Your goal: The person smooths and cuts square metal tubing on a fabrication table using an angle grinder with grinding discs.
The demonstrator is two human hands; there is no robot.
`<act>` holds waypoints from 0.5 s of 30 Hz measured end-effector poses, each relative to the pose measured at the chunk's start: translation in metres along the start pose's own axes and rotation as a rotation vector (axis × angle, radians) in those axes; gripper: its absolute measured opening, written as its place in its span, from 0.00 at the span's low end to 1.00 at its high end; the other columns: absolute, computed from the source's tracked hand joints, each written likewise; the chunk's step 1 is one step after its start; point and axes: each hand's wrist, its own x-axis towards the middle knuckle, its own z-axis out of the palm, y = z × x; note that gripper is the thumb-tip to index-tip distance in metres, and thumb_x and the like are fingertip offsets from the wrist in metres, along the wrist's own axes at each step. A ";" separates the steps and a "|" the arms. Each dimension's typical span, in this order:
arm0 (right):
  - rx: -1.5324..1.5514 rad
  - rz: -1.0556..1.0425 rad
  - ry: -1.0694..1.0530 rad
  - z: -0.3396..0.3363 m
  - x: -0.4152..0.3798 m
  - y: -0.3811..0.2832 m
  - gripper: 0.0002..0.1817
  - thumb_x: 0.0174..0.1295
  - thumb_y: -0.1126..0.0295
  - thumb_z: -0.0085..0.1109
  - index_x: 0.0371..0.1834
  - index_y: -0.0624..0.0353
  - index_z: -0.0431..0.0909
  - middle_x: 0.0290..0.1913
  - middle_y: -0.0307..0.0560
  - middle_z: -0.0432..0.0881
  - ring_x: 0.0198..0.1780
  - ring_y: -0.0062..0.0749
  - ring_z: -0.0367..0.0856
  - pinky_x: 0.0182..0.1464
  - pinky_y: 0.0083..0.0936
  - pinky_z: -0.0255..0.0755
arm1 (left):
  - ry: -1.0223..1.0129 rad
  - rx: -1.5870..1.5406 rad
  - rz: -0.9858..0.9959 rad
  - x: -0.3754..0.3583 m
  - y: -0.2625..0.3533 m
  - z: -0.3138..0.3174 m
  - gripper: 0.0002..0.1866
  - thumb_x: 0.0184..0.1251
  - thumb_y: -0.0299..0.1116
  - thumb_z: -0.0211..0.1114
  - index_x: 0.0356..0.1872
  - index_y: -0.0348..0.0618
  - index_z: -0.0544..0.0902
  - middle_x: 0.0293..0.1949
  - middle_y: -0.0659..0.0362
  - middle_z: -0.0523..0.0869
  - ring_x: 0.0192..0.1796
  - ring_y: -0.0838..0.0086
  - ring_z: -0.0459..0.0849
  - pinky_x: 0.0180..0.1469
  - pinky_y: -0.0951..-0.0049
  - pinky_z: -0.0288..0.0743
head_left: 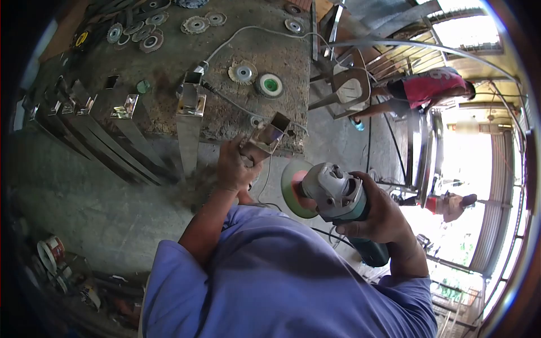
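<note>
My right hand point(384, 218) is wrapped around the body of an angle grinder point(338, 194). The grinder's disc point(297, 188), pale green with a reddish middle, faces left and looks blurred. My left hand point(239, 163) grips a shiny metal square tube point(266, 136) at the workbench's near edge. The tube is tilted, its open end pointing up and right. The grinder's disc is apart from the tube, to its lower right. Left of my hand, another square tube point(190, 110) with a polished end leans on the bench edge.
Several more metal tubes point(121, 112) lean along the worn workbench point(163, 67). Several abrasive flap discs point(242, 73) and a green-centred disc point(271, 85) lie on it, with a grey cable point(248, 28). A plastic chair point(349, 84) and a person in a red top point(434, 87) are at right.
</note>
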 end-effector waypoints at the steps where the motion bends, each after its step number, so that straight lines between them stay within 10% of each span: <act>1: -0.021 -0.023 -0.007 0.001 -0.002 -0.003 0.53 0.42 0.57 0.84 0.69 0.65 0.61 0.50 0.57 0.84 0.53 0.44 0.85 0.57 0.36 0.76 | -0.010 -0.001 -0.009 0.004 0.001 -0.002 0.44 0.39 0.40 0.81 0.63 0.42 0.73 0.45 0.50 0.83 0.48 0.51 0.81 0.50 0.57 0.79; 5: -0.087 -0.044 -0.045 0.006 0.004 -0.016 0.52 0.42 0.57 0.83 0.68 0.65 0.61 0.48 0.59 0.85 0.52 0.50 0.87 0.55 0.38 0.78 | -0.243 0.001 -0.190 0.005 -0.005 -0.007 0.42 0.36 0.39 0.81 0.61 0.43 0.77 0.46 0.53 0.85 0.46 0.54 0.82 0.49 0.57 0.79; 15: -0.208 -0.021 -0.083 0.004 0.033 -0.041 0.48 0.45 0.56 0.82 0.67 0.62 0.63 0.44 0.59 0.86 0.48 0.50 0.88 0.51 0.38 0.79 | -0.073 -0.033 -0.158 -0.008 -0.006 -0.001 0.42 0.33 0.38 0.83 0.58 0.42 0.79 0.48 0.53 0.87 0.44 0.54 0.82 0.50 0.60 0.77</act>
